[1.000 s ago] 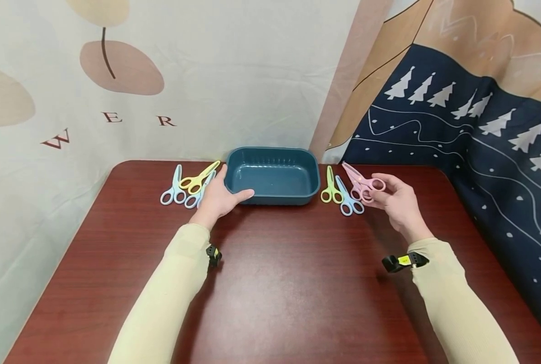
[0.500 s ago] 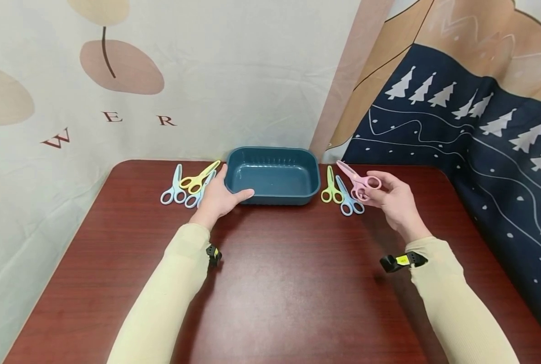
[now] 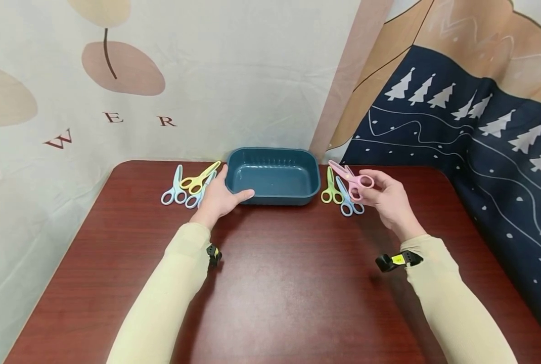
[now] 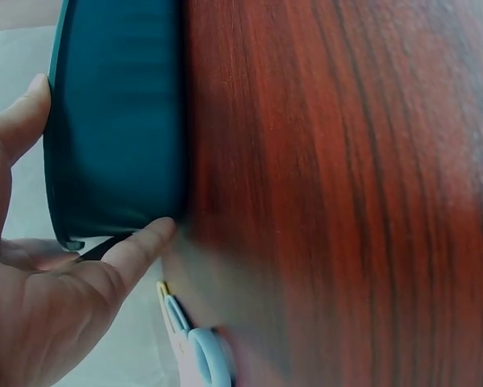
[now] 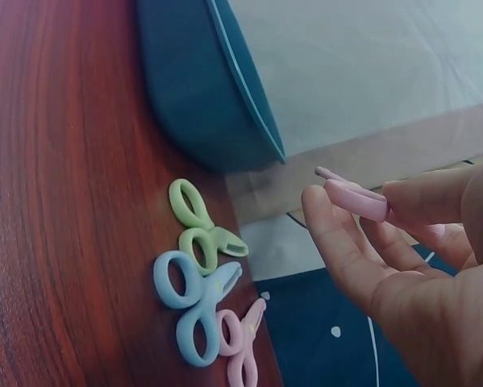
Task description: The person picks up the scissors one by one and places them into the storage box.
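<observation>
In the head view my left hand rests against the left end of a dark teal plastic basin. Its fingers and thumb, fairly straight, touch the basin's end and front corner. My right hand pinches pink scissors by the handle loops, raised above the table to the right of the basin. Below them lie green scissors and light blue scissors, which the pink pair partly covers. The right wrist view shows a second pair of pink scissors lying beside the blue pair.
Left of the basin lie blue scissors, yellow scissors and another blue pair, partly behind my left hand. The brown wooden table ends at a printed cloth backdrop just behind the basin.
My right hand has moved left with the pink scissors, bringing them nearer the basin and over the green and blue scissors. The left hand and basin have stayed in place.
</observation>
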A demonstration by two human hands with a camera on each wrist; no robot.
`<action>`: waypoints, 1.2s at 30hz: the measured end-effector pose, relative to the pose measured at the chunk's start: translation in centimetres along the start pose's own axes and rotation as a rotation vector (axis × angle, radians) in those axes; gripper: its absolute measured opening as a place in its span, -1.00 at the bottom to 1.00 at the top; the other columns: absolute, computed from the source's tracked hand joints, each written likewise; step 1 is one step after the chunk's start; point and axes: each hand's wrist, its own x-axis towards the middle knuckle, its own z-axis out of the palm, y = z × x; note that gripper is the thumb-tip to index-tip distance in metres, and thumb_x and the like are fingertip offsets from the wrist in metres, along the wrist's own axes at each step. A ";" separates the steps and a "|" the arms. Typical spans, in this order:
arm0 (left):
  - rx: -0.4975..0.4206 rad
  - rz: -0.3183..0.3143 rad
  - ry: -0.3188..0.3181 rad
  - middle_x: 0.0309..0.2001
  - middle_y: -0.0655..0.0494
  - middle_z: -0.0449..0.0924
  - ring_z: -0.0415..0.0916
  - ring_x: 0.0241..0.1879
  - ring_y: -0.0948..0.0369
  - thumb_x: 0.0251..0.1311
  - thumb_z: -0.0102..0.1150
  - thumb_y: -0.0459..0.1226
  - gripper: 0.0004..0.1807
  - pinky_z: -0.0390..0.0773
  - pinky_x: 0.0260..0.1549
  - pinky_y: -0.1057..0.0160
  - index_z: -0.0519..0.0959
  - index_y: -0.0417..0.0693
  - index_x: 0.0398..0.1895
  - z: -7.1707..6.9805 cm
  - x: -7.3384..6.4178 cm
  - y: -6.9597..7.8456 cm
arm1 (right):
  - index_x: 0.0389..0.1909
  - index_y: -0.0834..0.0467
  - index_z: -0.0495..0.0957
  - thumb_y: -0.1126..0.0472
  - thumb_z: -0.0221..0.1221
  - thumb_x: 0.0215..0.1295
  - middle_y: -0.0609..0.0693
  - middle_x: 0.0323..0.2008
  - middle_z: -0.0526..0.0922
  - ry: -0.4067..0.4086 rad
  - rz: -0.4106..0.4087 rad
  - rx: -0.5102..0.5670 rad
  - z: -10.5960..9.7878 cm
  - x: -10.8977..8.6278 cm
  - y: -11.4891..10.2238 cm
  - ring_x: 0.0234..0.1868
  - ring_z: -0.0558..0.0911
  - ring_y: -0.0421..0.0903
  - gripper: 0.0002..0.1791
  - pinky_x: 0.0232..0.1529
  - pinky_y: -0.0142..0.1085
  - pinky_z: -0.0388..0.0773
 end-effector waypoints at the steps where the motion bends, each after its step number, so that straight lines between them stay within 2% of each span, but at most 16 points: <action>1: 0.002 -0.001 -0.001 0.67 -0.16 -0.12 -0.12 0.63 -0.11 0.26 0.39 0.09 0.24 0.11 0.53 -0.13 -0.24 -0.17 0.69 0.0 0.0 0.0 | 0.29 0.25 0.47 0.48 0.17 0.43 0.07 -0.03 0.50 -0.002 -0.001 -0.006 0.0 0.0 -0.1 -0.19 0.72 -0.19 -0.56 -0.18 -0.39 0.72; 10: 0.011 -0.007 0.000 0.66 -0.17 -0.12 -0.12 0.63 -0.10 0.27 0.39 0.10 0.23 0.13 0.53 -0.12 -0.24 -0.18 0.68 -0.1 -0.1 0.2 | 0.21 0.19 0.51 0.47 0.21 0.41 0.04 -0.05 0.53 -0.030 0.006 0.021 0.7 0.1 -0.4 -0.20 0.71 -0.16 -0.61 -0.16 -0.38 0.72; 18: 0.025 -0.005 -0.003 0.66 -0.19 -0.11 -0.11 0.63 -0.11 0.28 0.38 0.09 0.22 0.12 0.53 -0.12 -0.24 -0.19 0.68 -0.1 0.0 0.4 | 0.43 0.41 0.32 0.48 0.16 0.44 0.11 -0.02 0.48 -0.057 0.020 -0.022 1.2 0.4 -0.6 -0.20 0.70 -0.19 -0.43 -0.15 -0.39 0.72; 24: 0.024 -0.009 -0.005 0.66 -0.19 -0.11 -0.11 0.63 -0.11 0.28 0.38 0.08 0.22 0.13 0.53 -0.12 -0.24 -0.20 0.68 -0.1 -0.2 0.5 | 0.43 0.36 0.37 0.50 0.17 0.43 0.10 -0.01 0.49 -0.075 0.024 0.024 1.6 0.5 -0.7 -0.20 0.74 -0.23 -0.44 -0.13 -0.35 0.72; 36: 0.022 -0.026 -0.012 0.66 -0.19 -0.12 -0.11 0.63 -0.12 0.30 0.37 0.06 0.21 0.14 0.52 -0.13 -0.26 -0.18 0.68 -0.2 -0.3 0.7 | 0.46 0.38 0.30 0.47 0.15 0.45 0.19 0.13 0.47 -0.114 0.026 -0.019 2.5 1.0 -0.8 -0.21 0.76 -0.20 -0.42 -0.08 -0.20 0.73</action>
